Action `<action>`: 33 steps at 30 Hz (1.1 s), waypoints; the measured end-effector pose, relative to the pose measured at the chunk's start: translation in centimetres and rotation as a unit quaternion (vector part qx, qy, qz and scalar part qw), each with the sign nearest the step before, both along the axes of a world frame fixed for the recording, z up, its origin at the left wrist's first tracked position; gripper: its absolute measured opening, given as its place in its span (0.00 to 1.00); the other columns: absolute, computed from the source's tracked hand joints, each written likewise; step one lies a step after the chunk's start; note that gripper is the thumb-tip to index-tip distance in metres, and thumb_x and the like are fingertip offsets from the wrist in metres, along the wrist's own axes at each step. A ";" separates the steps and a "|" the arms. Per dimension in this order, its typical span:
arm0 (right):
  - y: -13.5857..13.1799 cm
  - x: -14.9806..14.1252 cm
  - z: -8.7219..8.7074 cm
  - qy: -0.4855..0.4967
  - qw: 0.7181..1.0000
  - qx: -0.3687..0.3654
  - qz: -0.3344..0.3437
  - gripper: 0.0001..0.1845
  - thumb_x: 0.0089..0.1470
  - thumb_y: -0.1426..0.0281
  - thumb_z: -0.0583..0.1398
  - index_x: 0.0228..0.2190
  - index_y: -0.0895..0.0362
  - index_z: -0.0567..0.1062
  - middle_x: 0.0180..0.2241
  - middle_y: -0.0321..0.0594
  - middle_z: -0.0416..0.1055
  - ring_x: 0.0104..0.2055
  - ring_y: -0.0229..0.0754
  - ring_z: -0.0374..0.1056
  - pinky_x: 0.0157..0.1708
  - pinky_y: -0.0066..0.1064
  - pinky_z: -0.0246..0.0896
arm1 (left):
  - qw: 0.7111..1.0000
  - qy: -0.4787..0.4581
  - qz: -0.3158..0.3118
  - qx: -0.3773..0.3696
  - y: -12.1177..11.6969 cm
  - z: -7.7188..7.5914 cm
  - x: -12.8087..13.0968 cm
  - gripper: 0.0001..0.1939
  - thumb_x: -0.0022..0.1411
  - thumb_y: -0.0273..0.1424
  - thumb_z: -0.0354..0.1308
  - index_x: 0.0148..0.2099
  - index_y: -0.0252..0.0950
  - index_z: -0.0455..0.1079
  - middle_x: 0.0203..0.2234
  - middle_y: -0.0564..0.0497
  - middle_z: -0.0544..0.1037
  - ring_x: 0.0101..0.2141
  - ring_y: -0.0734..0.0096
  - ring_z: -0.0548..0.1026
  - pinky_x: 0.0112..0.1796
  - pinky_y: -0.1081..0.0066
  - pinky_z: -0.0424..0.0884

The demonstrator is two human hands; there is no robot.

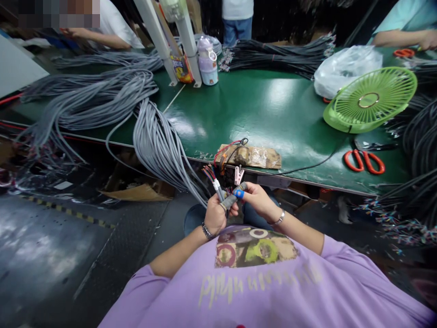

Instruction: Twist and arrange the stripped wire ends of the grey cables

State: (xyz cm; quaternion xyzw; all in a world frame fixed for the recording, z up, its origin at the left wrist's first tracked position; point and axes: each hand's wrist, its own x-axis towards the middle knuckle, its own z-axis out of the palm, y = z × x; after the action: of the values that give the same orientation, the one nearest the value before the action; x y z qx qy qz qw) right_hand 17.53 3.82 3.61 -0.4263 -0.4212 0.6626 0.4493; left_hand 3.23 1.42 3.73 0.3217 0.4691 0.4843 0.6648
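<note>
Low in front of my lap, by the bench edge, my left hand (217, 214) is closed around a grey cable (218, 189). The cable's stripped end points up and fans out into several thin coloured wires (209, 173). Grey finger covers are on some of my fingers. My right hand (256, 198), with a blue wrap on its thumb, is closed in a pinch against the left fingers. Fine reddish wire tips show between the hands, but what the right fingers grip is hidden. Just above them, a pink clip (238, 175) stands at the bench edge.
A wooden block (262, 157) with red and black leads lies on the green bench (273, 109). Grey cable bundles (157, 146) hang over the edge at left. At right are red-handled scissors (364, 161), a green fan (370, 100) and black cables (423, 136). A bottle (207, 61) stands behind.
</note>
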 end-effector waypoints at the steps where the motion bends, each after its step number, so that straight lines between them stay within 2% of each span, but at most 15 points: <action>1: 0.0 0.0 -0.2 0.015 1.000 -0.014 -0.005 0.17 0.39 0.58 0.68 0.23 0.59 0.73 0.20 0.32 0.66 0.22 0.31 0.58 0.24 0.25 0.55 | 1.000 -0.002 0.011 0.002 0.0 0.1 0.0 0.14 0.49 0.38 0.65 0.29 0.34 0.66 0.15 0.55 0.73 0.13 0.77 0.69 0.15 0.78 0.61; 4: 0.7 0.1 -0.8 0.091 0.991 -0.092 -0.028 0.21 0.44 0.53 0.64 0.23 0.59 0.72 0.18 0.32 0.64 0.19 0.31 0.56 0.23 0.26 0.58 | 0.999 -0.009 0.033 0.000 0.2 0.6 0.1 0.14 0.48 0.37 0.65 0.29 0.34 0.67 0.15 0.55 0.73 0.13 0.77 0.69 0.15 0.78 0.62; 7: 2.0 0.2 -0.9 0.151 0.974 -0.166 -0.019 0.25 0.47 0.48 0.60 0.26 0.59 0.73 0.22 0.36 0.68 0.21 0.31 0.59 0.23 0.26 0.60 | 0.999 -0.011 0.042 -0.006 0.5 1.0 0.3 0.14 0.46 0.37 0.66 0.29 0.34 0.68 0.15 0.55 0.73 0.13 0.78 0.68 0.15 0.78 0.63; 9: 2.8 0.1 -0.7 0.166 0.973 -0.162 0.016 0.24 0.47 0.48 0.61 0.27 0.59 0.73 0.24 0.37 0.69 0.22 0.32 0.60 0.24 0.26 0.61 | 0.999 -0.008 0.045 -0.008 0.6 1.2 0.6 0.15 0.46 0.38 0.67 0.29 0.33 0.67 0.15 0.55 0.73 0.13 0.78 0.68 0.15 0.78 0.62; 11: 3.3 -0.1 -0.5 0.146 0.982 -0.113 0.028 0.23 0.45 0.49 0.63 0.27 0.59 0.73 0.22 0.35 0.67 0.22 0.32 0.59 0.23 0.26 0.59 | 0.999 -0.004 0.047 -0.009 0.7 1.3 0.8 0.16 0.45 0.38 0.67 0.28 0.33 0.67 0.15 0.55 0.73 0.13 0.78 0.68 0.15 0.78 0.62; 14: 3.5 -0.6 -0.5 0.048 0.998 -0.005 -0.046 0.24 0.43 0.48 0.63 0.22 0.58 0.73 0.19 0.34 0.64 0.21 0.32 0.55 0.22 0.25 0.53 | 0.999 -0.002 0.049 -0.004 0.9 1.3 1.0 0.16 0.45 0.39 0.67 0.28 0.33 0.67 0.16 0.55 0.74 0.13 0.78 0.68 0.15 0.79 0.60; 16: 3.5 -0.9 -0.6 0.014 0.995 0.029 -0.091 0.27 0.45 0.45 0.59 0.20 0.58 0.73 0.18 0.34 0.64 0.21 0.32 0.55 0.22 0.26 0.52 | 0.999 0.001 0.048 -0.001 1.0 1.3 1.1 0.16 0.45 0.39 0.66 0.29 0.33 0.67 0.16 0.55 0.74 0.13 0.78 0.69 0.14 0.79 0.59; 19: 3.7 -1.2 -0.8 0.091 0.994 -0.035 -0.054 0.30 0.46 0.42 0.56 0.22 0.58 0.73 0.19 0.36 0.66 0.21 0.34 0.58 0.23 0.27 0.55 | 0.999 0.007 0.045 0.002 1.1 1.2 1.2 0.16 0.46 0.39 0.66 0.28 0.34 0.66 0.15 0.55 0.73 0.13 0.78 0.69 0.14 0.79 0.58; 21: 3.9 -1.4 -0.7 0.158 0.983 -0.096 -0.015 0.29 0.45 0.42 0.58 0.24 0.58 0.73 0.20 0.37 0.67 0.22 0.35 0.60 0.23 0.28 0.58 | 0.999 0.009 0.046 0.002 1.1 1.1 1.3 0.16 0.46 0.39 0.66 0.28 0.34 0.66 0.15 0.55 0.73 0.13 0.78 0.69 0.14 0.80 0.58; 23: 4.1 -1.5 -0.6 0.196 0.972 -0.128 -0.007 0.28 0.45 0.43 0.58 0.25 0.58 0.72 0.19 0.37 0.67 0.21 0.36 0.61 0.22 0.28 0.58 | 0.999 0.012 0.046 -0.001 1.2 0.9 1.3 0.16 0.46 0.40 0.66 0.28 0.34 0.66 0.15 0.55 0.73 0.13 0.78 0.69 0.14 0.80 0.58; 29: 4.3 -2.0 -0.5 0.229 0.961 -0.147 -0.039 0.26 0.47 0.46 0.59 0.25 0.58 0.71 0.19 0.36 0.67 0.20 0.36 0.62 0.21 0.28 0.59 | 0.999 0.023 0.037 -0.005 1.2 0.3 1.4 0.17 0.45 0.41 0.66 0.30 0.34 0.67 0.15 0.55 0.73 0.13 0.78 0.69 0.14 0.80 0.58; 33: 3.8 -1.8 -1.0 0.237 0.957 -0.164 -0.034 0.27 0.49 0.45 0.56 0.27 0.58 0.72 0.23 0.38 0.70 0.22 0.36 0.64 0.24 0.28 0.61 | 0.999 0.028 0.035 0.002 1.0 0.3 1.3 0.15 0.47 0.39 0.65 0.29 0.34 0.67 0.15 0.55 0.73 0.13 0.78 0.69 0.14 0.80 0.58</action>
State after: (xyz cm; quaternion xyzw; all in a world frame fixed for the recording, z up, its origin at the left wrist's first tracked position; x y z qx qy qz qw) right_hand 15.74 7.66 2.58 -0.3386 -0.1732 0.7893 0.4821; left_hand 4.50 2.43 4.08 0.3201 0.4976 0.4992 0.6331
